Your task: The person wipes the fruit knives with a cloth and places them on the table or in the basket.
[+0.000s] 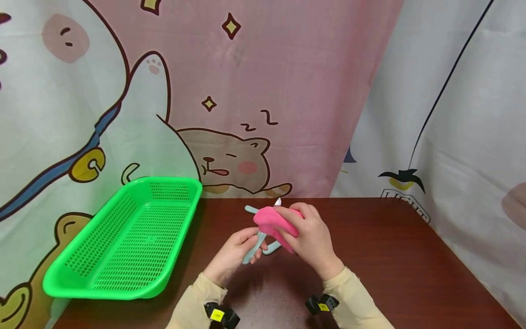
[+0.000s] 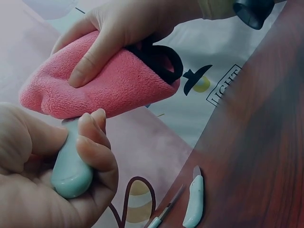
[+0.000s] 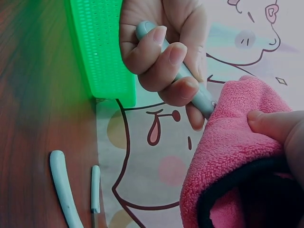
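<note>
My left hand (image 1: pixel 232 253) grips the pale blue-green handle of a knife (image 1: pixel 253 249), its rounded butt towards me. In my right hand (image 1: pixel 315 237) is a pink fluffy cloth (image 1: pixel 271 218) with black edging, pressed over the knife's blade. Most of the blade is hidden by the cloth; a light pointed tip shows past its far side in the head view. On the table behind the hands lie two more utensils with matching handles, one thicker (image 2: pixel 194 202) with a short blade, one slimmer (image 3: pixel 95 187) with a narrow metal part.
A green perforated plastic basket (image 1: pixel 174 265) stands on the left of the dark brown table (image 1: pixel 390 256). Behind the table hangs a printed cloth (image 1: pixel 304 91) with cartoon animals. Black devices are strapped at both wrists over light sleeves.
</note>
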The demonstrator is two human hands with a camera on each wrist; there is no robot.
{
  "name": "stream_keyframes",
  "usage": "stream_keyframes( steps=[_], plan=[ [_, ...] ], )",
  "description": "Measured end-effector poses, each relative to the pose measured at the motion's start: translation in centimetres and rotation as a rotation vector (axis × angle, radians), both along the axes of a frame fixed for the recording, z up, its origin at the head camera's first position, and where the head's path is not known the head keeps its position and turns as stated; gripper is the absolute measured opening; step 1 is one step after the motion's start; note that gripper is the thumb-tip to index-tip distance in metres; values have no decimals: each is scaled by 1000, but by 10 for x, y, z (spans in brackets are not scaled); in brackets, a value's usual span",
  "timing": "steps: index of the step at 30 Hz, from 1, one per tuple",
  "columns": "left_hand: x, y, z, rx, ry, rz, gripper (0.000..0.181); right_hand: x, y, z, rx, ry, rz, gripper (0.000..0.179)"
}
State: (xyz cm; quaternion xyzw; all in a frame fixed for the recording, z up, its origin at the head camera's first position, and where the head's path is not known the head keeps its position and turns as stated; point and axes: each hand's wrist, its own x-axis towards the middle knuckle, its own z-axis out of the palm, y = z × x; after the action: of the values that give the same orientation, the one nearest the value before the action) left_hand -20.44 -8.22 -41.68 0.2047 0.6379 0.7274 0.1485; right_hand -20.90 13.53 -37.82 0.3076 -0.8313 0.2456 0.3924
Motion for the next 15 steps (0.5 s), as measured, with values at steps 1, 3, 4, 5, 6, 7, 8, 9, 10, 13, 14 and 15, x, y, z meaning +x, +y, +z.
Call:
stream_keyframes(
  steps=[1, 3, 4, 5, 6, 7, 8, 9, 10, 13, 14, 15],
  plan=[
    [0, 0, 0, 0, -1, -3, 25, 0, 0, 0, 0, 0, -1, 54],
    [0, 0, 0, 1, -2, -7, 25, -1, 0, 0, -1, 0, 2, 54],
    [0, 0, 0, -1, -2, -8, 25, -1, 0, 0, 0, 0, 2, 54],
    [0, 0, 1, -2, -1, -8, 24, -2, 0, 1, 3, 0, 3, 54],
    [0, -1, 1, -3, 0, -8, 24, -2, 0, 1, 6, 0, 3, 54],
    [0, -1, 1, -5, 3, -8, 24, -3, 1, 1, 8, -1, 2, 54],
    [0, -1, 1, -8, 7, -8, 24, -4, 1, 2, 10, -1, 2, 54],
    [0, -1, 1, -12, 14, -7, 24, -4, 1, 3, 12, -1, -2, 54],
    [0, -1, 2, -14, 20, -7, 24, -5, 2, 4, 15, -1, -7, 54],
    [0, -2, 2, -23, 30, -9, 25, -8, 3, 6, 13, -3, -27, 54],
    [0, -2, 2, -23, 29, -9, 26, -9, 4, 7, 12, 0, -35, 54],
    [0, -2, 2, -23, 26, -9, 27, -10, 5, 7, 11, 2, -43, 53]
  ],
)
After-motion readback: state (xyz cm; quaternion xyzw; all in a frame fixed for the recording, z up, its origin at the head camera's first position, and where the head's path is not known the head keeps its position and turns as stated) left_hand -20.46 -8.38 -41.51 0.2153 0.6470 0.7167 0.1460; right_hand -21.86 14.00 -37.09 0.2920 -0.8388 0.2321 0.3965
